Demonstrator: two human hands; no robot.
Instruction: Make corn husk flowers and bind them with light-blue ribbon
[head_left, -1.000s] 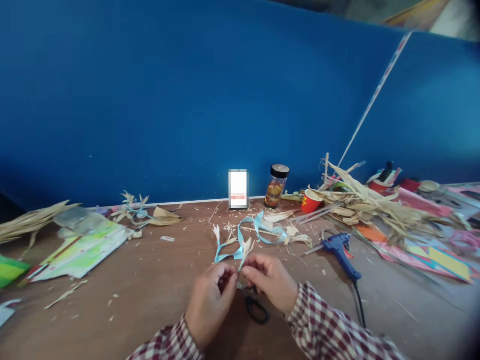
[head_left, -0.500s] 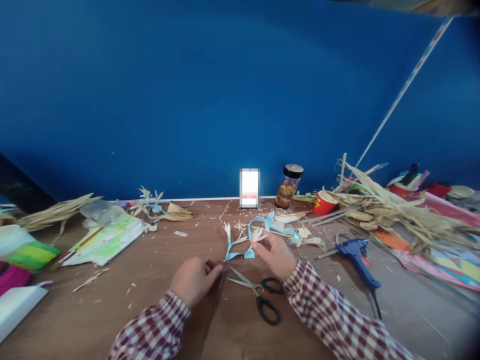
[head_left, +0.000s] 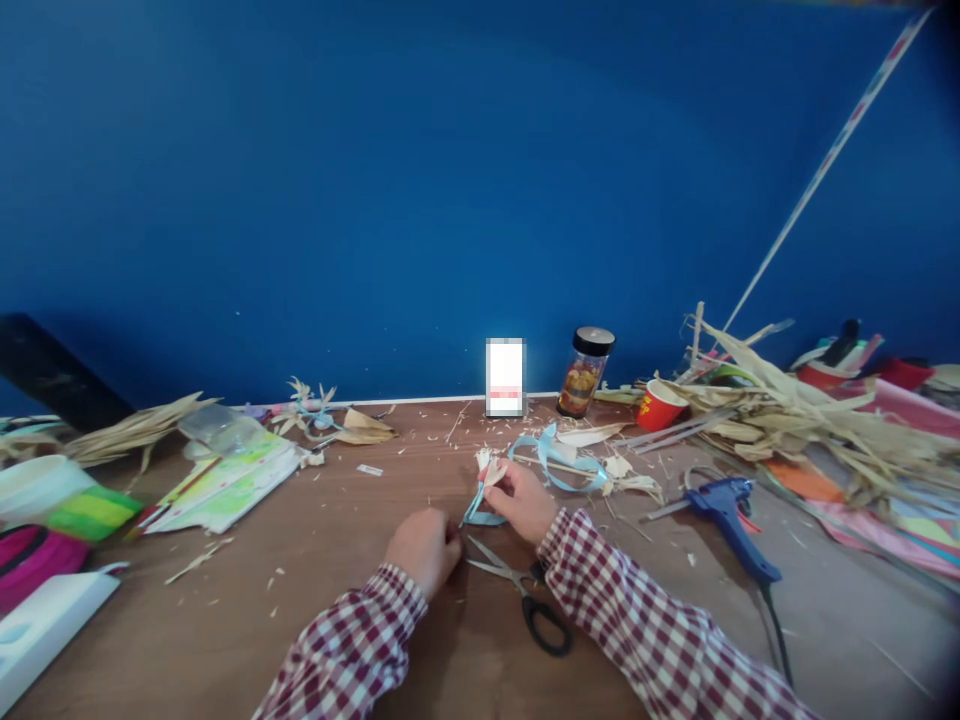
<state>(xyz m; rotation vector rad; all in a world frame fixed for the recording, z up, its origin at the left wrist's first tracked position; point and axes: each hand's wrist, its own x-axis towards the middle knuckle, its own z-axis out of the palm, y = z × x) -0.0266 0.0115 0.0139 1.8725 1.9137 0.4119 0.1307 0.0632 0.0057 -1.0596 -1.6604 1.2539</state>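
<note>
My right hand (head_left: 519, 500) pinches a light blue ribbon (head_left: 480, 497) with pale dried-husk flowers glued to it, holding it just above the brown table (head_left: 315, 590). My left hand (head_left: 425, 547) rests on the table beside it, fingers curled, its fingertips at the ribbon's lower end; whether it grips anything I cannot tell. Black-handled scissors (head_left: 525, 590) lie open on the table just in front of both hands, partly under my right sleeve. More blue ribbon loops (head_left: 559, 462) lie beyond my right hand.
A blue glue gun (head_left: 731, 510) with its cord lies to the right. A pile of dried husks (head_left: 795, 420), a red cup (head_left: 660, 405) and a jar (head_left: 586, 372) stand at the back right. Papers (head_left: 225, 480), husks and colored rolls lie left. Scraps litter the table.
Both hands parted from the joined grip a second ago. The left hand went down to the table, then back toward the ribbon. The right hand keeps the ribbon; the scissors now lie exposed.
</note>
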